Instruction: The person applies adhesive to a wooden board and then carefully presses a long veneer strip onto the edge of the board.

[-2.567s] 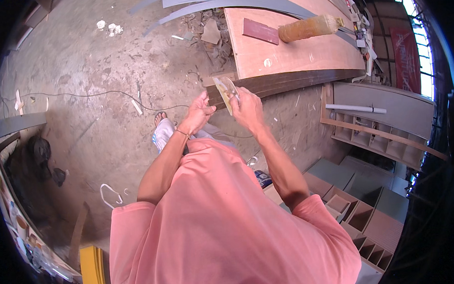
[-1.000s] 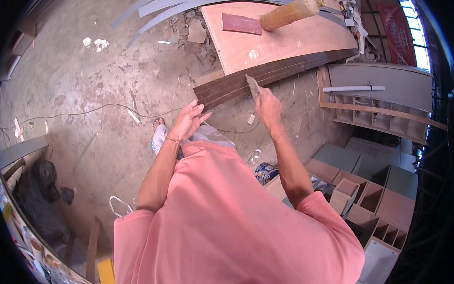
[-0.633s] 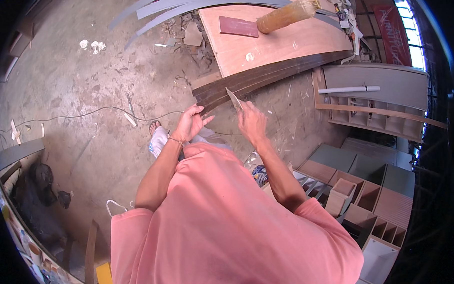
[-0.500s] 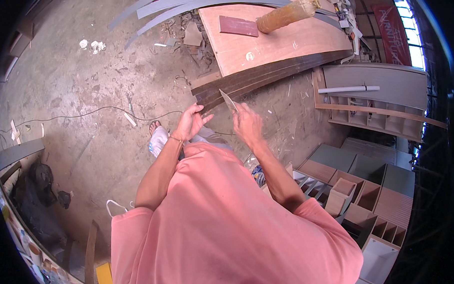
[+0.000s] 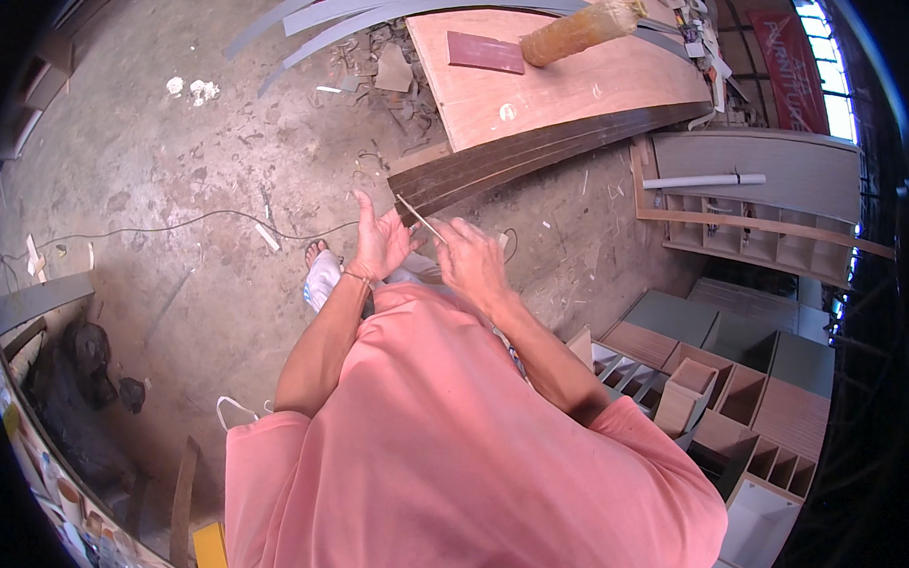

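My right hand [image 5: 470, 259] grips a thin, flat scraper [image 5: 417, 214], now turned nearly edge-on and slanting up-left toward my left hand [image 5: 380, 242]. My left hand is open at the near-left end of a long dark brown board [image 5: 550, 151], thumb raised and fingers spread; whether it touches the board or the scraper tip is unclear. The board runs along the front edge of a pale plywood sheet [image 5: 608, 98]. On that sheet lie a maroon block [image 5: 483, 53] and a yellowish, stained plastic bottle [image 5: 576, 35].
Long grey strips [image 5: 385, 4] cross the top. Offcuts and a thin cable [image 5: 222, 215] lie on the concrete floor [image 5: 140, 155]. Grey shelving units [image 5: 746, 174] and stacked cabinet boxes [image 5: 718, 385] stand at right; black bags [image 5: 92, 362] and a cluttered bench edge are at left.
The scraper and my right hand have moved down and left toward my left hand, the blade tilting edge-on. My left hand has turned, thumb now pointing up.
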Demonstrator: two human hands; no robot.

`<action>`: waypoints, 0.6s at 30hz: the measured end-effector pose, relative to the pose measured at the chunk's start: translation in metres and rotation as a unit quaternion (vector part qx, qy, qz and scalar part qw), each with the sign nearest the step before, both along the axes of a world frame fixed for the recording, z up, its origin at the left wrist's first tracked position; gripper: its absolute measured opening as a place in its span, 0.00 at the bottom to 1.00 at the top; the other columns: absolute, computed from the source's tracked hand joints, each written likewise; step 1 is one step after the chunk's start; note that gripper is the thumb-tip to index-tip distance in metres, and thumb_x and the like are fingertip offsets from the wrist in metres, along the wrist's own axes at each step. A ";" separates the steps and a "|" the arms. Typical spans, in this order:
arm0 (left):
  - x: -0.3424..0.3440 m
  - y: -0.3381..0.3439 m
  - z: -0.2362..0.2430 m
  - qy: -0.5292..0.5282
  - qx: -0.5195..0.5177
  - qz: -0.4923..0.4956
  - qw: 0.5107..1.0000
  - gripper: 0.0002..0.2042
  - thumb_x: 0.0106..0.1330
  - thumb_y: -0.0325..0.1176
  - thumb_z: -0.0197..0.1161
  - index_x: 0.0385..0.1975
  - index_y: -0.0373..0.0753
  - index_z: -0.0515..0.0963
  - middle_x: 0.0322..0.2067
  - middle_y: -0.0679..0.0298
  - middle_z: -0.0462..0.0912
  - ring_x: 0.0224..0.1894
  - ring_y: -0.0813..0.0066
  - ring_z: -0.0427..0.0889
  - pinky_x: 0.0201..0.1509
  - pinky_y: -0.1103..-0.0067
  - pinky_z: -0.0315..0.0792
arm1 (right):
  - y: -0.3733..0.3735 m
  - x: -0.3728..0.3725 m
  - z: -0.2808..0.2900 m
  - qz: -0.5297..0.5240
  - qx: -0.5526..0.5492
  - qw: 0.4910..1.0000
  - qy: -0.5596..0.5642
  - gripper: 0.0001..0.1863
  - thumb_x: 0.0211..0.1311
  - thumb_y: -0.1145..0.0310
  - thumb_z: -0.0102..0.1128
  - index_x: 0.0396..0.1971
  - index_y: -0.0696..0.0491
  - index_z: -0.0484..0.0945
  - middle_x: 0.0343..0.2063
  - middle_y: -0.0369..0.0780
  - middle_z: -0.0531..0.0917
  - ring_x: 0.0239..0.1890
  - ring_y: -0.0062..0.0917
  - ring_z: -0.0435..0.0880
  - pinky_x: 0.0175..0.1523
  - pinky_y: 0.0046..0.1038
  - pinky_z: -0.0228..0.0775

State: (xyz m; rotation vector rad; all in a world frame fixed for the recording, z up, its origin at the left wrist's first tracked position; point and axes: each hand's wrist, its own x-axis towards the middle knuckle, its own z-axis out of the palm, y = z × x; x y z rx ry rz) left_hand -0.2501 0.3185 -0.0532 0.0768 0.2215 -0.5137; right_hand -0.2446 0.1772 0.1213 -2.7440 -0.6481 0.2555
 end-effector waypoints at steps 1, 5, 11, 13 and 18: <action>0.000 0.002 0.001 -0.004 -0.015 -0.003 1.000 0.60 0.57 0.89 0.31 0.74 0.39 0.64 0.69 0.59 0.73 0.73 0.59 0.67 0.77 0.52 0.55 | 0.003 -0.002 0.001 0.001 0.005 1.000 0.005 0.18 0.66 0.70 0.58 0.54 0.48 0.82 0.39 0.44 0.83 0.42 0.46 0.85 0.45 0.47 0.78; -0.003 0.009 -0.003 0.120 -0.062 -0.003 0.991 0.66 0.53 0.92 0.29 0.78 0.36 0.55 0.73 0.57 0.68 0.78 0.57 0.59 0.79 0.44 0.44 | 0.014 -0.009 0.010 0.015 0.038 0.998 0.046 0.15 0.66 0.70 0.58 0.52 0.51 0.83 0.39 0.46 0.83 0.42 0.47 0.84 0.44 0.48 0.77; -0.002 0.022 -0.011 0.022 0.057 -0.007 0.998 0.56 0.66 0.82 0.40 0.81 0.40 0.46 0.76 0.57 0.62 0.78 0.59 0.60 0.79 0.43 0.45 | -0.032 0.047 0.019 -0.110 0.092 0.987 -0.071 0.11 0.70 0.70 0.56 0.45 0.57 0.82 0.39 0.51 0.83 0.42 0.51 0.84 0.44 0.45 0.75; -0.002 0.019 0.003 -0.008 0.150 -0.017 0.988 0.41 0.77 0.67 0.43 0.80 0.45 0.51 0.77 0.60 0.61 0.79 0.63 0.58 0.78 0.46 0.51 | -0.069 0.082 0.009 -0.171 0.009 0.976 -0.136 0.11 0.71 0.68 0.55 0.46 0.56 0.83 0.39 0.50 0.85 0.43 0.50 0.86 0.45 0.44 0.78; 0.008 0.021 -0.002 -0.004 0.144 0.013 0.990 0.26 0.82 0.47 0.52 0.74 0.45 0.62 0.74 0.66 0.67 0.75 0.66 0.65 0.79 0.47 0.59 | -0.123 0.132 -0.038 -0.269 -0.187 0.938 -0.115 0.14 0.65 0.69 0.58 0.47 0.50 0.86 0.38 0.43 0.88 0.43 0.40 0.88 0.43 0.47 0.83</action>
